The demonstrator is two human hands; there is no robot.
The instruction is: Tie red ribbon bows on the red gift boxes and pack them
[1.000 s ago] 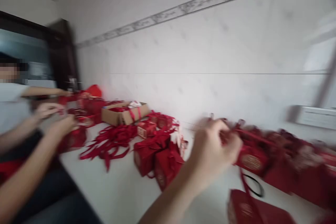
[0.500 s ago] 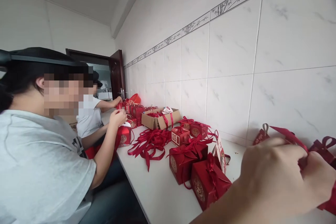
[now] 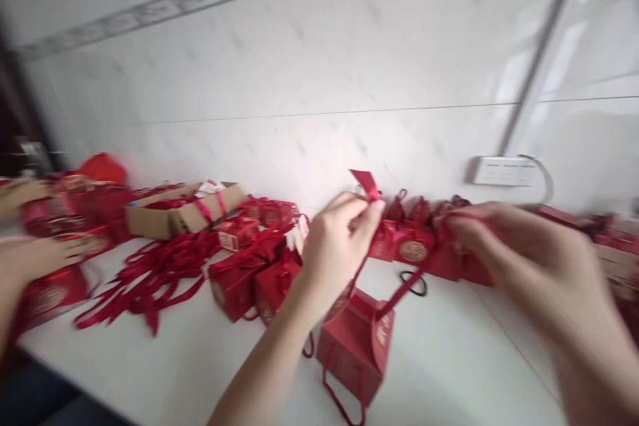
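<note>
A red gift box [image 3: 352, 339] stands on the white table in front of me, with a thin cord loop hanging at its near side. A red ribbon [image 3: 407, 289] runs up from its top to both hands. My left hand [image 3: 344, 233], closed, pinches one end of the ribbon, and a short tail sticks up above the fingers. Up and to the right of the box, my right hand [image 3: 519, 259] is closed on the other part of the ribbon, blurred by motion. The ribbon stretches between the hands and the box.
Finished red boxes with bows [image 3: 239, 276] stand left of my arm. Beyond lie a heap of loose ribbons [image 3: 160, 273] and an open cardboard box [image 3: 187, 218]. More red boxes [image 3: 414, 246] line the wall. A co-worker's hand [image 3: 44, 256] is at far left. A power socket [image 3: 502, 171] is on the wall.
The view has swung right and down. Both my hands and the box between them are now in sight; before, only a hand at the lower right showed. The co-worker is mostly out of frame.
</note>
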